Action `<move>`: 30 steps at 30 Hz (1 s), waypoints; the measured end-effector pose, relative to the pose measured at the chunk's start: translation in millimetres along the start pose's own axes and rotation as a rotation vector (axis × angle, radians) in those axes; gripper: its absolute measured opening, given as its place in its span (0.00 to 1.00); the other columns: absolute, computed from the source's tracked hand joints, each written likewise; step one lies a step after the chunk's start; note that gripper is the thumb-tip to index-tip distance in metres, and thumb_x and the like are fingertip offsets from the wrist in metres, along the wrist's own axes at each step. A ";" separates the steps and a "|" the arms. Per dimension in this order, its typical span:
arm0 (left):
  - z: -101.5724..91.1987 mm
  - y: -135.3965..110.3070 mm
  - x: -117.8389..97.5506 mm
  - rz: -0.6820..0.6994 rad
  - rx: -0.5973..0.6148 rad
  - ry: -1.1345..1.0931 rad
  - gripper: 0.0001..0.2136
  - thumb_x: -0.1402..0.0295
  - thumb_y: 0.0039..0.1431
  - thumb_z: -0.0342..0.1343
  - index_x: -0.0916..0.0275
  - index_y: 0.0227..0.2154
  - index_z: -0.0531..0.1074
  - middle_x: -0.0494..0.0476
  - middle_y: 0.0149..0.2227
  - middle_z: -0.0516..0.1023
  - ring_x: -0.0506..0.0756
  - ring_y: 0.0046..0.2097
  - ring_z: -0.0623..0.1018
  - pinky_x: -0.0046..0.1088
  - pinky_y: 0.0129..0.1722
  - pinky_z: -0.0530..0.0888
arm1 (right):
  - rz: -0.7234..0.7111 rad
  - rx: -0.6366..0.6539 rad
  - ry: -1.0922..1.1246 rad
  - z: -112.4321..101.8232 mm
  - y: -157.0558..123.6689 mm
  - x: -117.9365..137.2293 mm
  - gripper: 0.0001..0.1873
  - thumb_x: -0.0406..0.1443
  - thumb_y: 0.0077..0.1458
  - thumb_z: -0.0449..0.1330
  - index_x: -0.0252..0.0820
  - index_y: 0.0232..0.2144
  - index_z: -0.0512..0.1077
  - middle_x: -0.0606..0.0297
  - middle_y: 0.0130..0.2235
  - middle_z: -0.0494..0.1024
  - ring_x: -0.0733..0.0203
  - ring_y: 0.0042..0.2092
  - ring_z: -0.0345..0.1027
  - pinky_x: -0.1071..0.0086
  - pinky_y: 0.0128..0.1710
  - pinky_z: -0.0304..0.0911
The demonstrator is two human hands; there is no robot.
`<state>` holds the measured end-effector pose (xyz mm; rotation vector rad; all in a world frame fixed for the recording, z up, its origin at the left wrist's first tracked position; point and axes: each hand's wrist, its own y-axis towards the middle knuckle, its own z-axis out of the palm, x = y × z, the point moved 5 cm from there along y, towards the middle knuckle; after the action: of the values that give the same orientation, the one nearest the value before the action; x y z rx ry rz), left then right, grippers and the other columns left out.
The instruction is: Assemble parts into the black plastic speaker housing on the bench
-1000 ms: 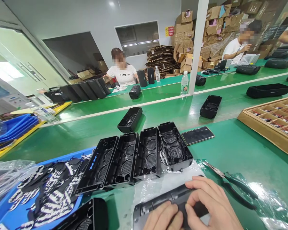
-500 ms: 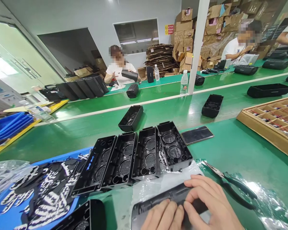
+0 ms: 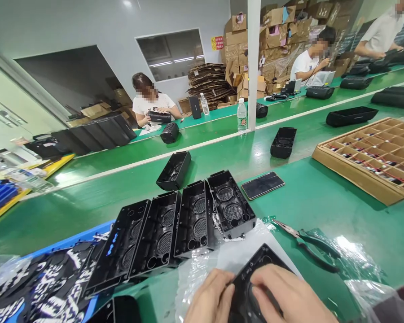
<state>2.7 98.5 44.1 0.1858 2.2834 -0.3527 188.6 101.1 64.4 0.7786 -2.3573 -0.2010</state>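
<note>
At the bottom edge of the head view, my left hand [image 3: 210, 300] and my right hand [image 3: 287, 298] both grip a black plastic speaker shell [image 3: 256, 278], tilted with its inside facing up. It is held over a sheet of clear plastic wrap [image 3: 222, 260]. Just beyond stands a row of several open black speaker shells [image 3: 175, 229], side by side with their round grilles showing. Black-handled pliers [image 3: 306, 244] lie to the right of my hands.
A phone [image 3: 262, 185] lies face up on the green bench. A cardboard tray with dividers [image 3: 366, 157] sits at right. Blue trays of black-and-white foam pieces [image 3: 43, 282] are at left. More black shells ride the green belt [image 3: 222, 152]. Other people sit or stand across it.
The shell in my hands has turned from lying lengthwise to tilted with its open side up. The view has shifted right. The person opposite has lowered a speaker to the bench.
</note>
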 end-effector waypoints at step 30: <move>21.7 -3.6 10.7 0.004 -0.019 0.053 0.16 0.67 0.74 0.38 0.56 0.51 0.71 0.58 0.48 0.76 0.57 0.52 0.79 0.42 0.56 0.78 | -0.267 0.032 -0.278 38.8 -6.6 -11.2 0.28 0.30 0.48 0.63 0.48 0.53 0.73 0.73 0.39 0.83 0.58 0.36 0.80 0.63 0.40 0.68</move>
<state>9.9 88.5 23.0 0.1924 2.3376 -0.3271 174.8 100.1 25.9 1.1454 -2.5112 -0.4081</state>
